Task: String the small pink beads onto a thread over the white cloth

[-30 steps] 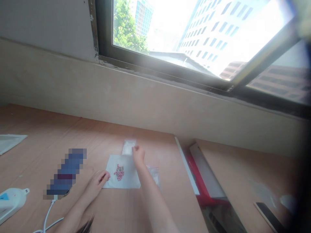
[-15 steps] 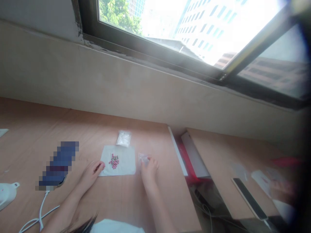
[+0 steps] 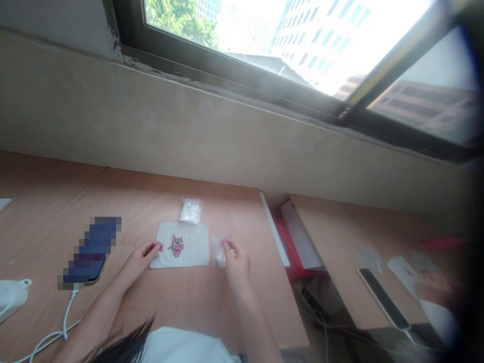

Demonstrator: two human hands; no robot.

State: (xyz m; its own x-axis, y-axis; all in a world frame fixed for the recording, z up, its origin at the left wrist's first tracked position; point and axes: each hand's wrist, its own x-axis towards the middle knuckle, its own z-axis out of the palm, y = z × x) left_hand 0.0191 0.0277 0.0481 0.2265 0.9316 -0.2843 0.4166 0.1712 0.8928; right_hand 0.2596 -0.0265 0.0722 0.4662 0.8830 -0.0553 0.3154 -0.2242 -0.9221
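A pale cloth (image 3: pixel 194 247) lies flat on the desk with a small heap of pink and metallic bead-like pieces (image 3: pixel 176 246) on its left half. My left hand (image 3: pixel 145 253) is at the cloth's left edge, thumb and fingertips closed together; whatever they may hold is too small to make out. To the right of the cloth, my right hand (image 3: pixel 237 259) pinches the upper right part of a small clear plastic bag (image 3: pixel 219 253). The bag's contents are blurred. Just behind the cloth lies another clear bag (image 3: pixel 191 211) with whitish contents.
A phone (image 3: pixel 93 252) with a white charging cable (image 3: pixel 68 317) lies at the left, near a white object (image 3: pixel 13 297). Past a gap on the right, a second desk (image 3: pixel 333 242) holds another phone (image 3: pixel 383 297) and another person's hand (image 3: pixel 438 285). A wall and window stand behind.
My right hand has turned and shifted to the bag's upper right, exposing more of the bag. My left fingers have risen slightly at the cloth's edge. The view has tilted a little.
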